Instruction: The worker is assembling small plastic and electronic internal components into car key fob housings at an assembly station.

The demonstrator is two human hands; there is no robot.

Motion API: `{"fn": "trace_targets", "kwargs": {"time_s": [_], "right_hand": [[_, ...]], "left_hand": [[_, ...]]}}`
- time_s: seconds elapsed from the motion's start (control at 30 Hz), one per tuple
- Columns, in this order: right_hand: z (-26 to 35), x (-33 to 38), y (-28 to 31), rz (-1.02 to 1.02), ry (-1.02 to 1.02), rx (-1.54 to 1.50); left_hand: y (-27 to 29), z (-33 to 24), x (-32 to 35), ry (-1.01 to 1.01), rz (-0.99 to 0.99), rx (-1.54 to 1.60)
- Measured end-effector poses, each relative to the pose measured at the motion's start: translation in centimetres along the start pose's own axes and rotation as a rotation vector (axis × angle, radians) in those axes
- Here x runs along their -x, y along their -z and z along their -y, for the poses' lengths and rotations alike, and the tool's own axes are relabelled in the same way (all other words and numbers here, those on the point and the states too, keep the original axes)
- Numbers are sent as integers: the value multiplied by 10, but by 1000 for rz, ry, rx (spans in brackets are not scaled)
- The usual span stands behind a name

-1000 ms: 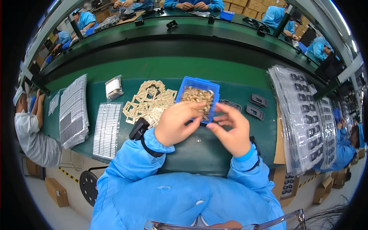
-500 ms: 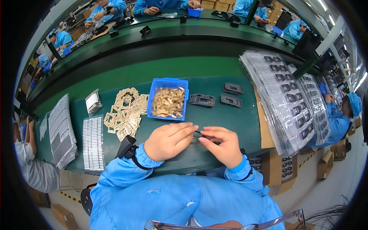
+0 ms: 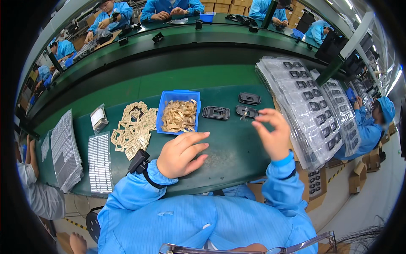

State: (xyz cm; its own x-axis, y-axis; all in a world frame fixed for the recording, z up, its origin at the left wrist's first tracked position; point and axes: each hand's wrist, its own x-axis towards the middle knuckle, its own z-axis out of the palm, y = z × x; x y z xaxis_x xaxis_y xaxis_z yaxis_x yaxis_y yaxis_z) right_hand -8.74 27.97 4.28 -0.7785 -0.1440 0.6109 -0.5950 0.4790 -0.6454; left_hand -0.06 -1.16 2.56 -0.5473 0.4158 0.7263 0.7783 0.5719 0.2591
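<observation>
My left hand [image 3: 182, 155] hovers over the green table in front of the blue bin [image 3: 178, 94], palm turned inward, fingers apart and holding nothing. My right hand [image 3: 272, 132] reaches out to the right, thumb and forefinger apart, beside a black plastic frame [image 3: 252, 112]. Its fingertips are at that frame's right end; whether they touch it I cannot tell. A small shiny sliver [image 3: 244, 114], too small to name, shows at the frame's left part. Close by lie another black frame [image 3: 249, 98] and a stacked-looking black frame [image 3: 216, 112]. Small tan strips [image 3: 179, 116] fill the bin.
Left of the bin spreads a pile of tan card frames [image 3: 133, 125], with a bagged stack [image 3: 99, 118] and label sheets [image 3: 100, 163] beyond. Clear trays of black parts [image 3: 304, 93] stand at the right. A green ledge [image 3: 203, 44] crosses behind; co-workers sit past it.
My hands have parted. The right one moved right and away from me to the black frames; the dark piece between my fingers is no longer there. My left hand's fingers have spread.
</observation>
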Motion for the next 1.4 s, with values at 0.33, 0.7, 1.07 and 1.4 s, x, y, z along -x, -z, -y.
{"fn": "trace_targets", "kwargs": {"time_s": [0.33, 0.7, 1.07, 1.4], "right_hand": [[-77, -17, -31, 374, -296, -274], [-77, -7, -22, 387, -252, -338], [27, 65, -36, 563, -195, -423], [40, 63, -36, 363, -277, -625]], "left_hand": [[-2, 6, 2, 35, 24, 81], [-6, 9, 8, -3, -20, 100], [17, -16, 14, 184, 85, -22], [10, -43, 38, 583, 167, -31]]}}
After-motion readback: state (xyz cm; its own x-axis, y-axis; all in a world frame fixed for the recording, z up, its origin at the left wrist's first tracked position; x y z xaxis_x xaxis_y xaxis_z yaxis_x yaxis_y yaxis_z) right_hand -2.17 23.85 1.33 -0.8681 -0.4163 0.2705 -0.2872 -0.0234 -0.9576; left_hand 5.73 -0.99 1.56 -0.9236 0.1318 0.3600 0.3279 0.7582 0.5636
